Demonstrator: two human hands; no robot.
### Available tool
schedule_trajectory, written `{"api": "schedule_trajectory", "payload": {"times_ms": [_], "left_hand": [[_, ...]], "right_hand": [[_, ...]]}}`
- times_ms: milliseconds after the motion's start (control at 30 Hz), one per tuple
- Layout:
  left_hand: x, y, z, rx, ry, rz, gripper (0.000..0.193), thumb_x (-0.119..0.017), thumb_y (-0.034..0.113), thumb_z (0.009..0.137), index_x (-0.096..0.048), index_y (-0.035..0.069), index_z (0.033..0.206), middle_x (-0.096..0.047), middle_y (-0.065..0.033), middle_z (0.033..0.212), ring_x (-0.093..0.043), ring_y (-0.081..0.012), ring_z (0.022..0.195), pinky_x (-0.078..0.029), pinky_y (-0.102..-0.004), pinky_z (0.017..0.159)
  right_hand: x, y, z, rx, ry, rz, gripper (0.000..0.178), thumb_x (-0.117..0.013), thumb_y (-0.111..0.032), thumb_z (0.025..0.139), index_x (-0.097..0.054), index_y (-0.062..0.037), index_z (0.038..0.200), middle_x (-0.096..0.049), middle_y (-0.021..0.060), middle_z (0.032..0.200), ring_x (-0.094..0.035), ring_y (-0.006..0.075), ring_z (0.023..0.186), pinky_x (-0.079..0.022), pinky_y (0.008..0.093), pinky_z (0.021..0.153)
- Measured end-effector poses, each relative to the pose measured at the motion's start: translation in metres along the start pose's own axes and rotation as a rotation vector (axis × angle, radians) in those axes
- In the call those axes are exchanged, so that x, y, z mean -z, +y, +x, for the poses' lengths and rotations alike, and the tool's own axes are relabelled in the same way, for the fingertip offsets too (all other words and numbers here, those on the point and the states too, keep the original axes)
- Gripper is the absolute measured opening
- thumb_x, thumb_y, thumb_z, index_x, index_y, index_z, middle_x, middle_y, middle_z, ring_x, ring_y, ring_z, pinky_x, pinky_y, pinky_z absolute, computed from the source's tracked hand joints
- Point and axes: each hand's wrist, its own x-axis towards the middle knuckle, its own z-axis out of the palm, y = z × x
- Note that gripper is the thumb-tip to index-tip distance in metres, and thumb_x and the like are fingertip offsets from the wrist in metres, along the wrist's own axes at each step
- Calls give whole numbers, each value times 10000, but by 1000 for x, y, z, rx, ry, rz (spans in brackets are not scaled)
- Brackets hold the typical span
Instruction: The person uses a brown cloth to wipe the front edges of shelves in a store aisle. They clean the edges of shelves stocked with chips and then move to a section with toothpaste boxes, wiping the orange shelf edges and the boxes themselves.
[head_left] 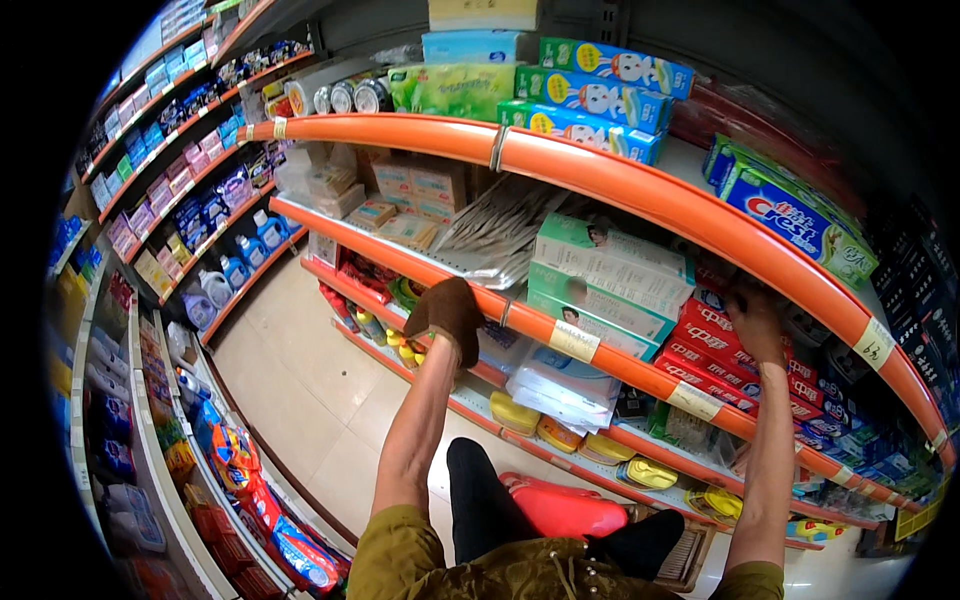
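A brown cloth (pixel 447 312) covers most of my left hand (pixel 440 335), which is closed on it at the orange front edge of the middle shelf (pixel 400 257). Further right, my right hand (pixel 756 325) reaches under the upper shelf. Its bent fingers grip at the far end of a stack of red toothpaste boxes (pixel 705 345); the fingertips are partly in shadow. Left of that stack lie long green and white boxes (pixel 605 275). Thin packets in clear wrapping (pixel 495 230) fill the space between these boxes and the brown cloth.
The upper shelf's orange rail (pixel 620 165) curves above both arms, with blue cartons (pixel 605 95) and green toothpaste packs (pixel 785 210) on it. Below are yellow-packed goods (pixel 650 473). A red stool (pixel 565 508) stands between my legs. Stocked shelves (pixel 190 170) line the left side of the tiled aisle.
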Motion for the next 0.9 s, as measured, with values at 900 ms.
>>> {"api": "schedule_trajectory", "payload": {"times_ms": [900], "left_hand": [[120,99,-6,-637,734,-845,494,-551,222,850,-379,63,1285,-405,-136,1267,-319,-281,1239,-219,-374,1061]], "right_hand": [[9,-7,-4,-24,-76,-35,310,-550,-215,824,-608,-91,1103,-578,207,1077,-537,389,979,-419,468,863]]}}
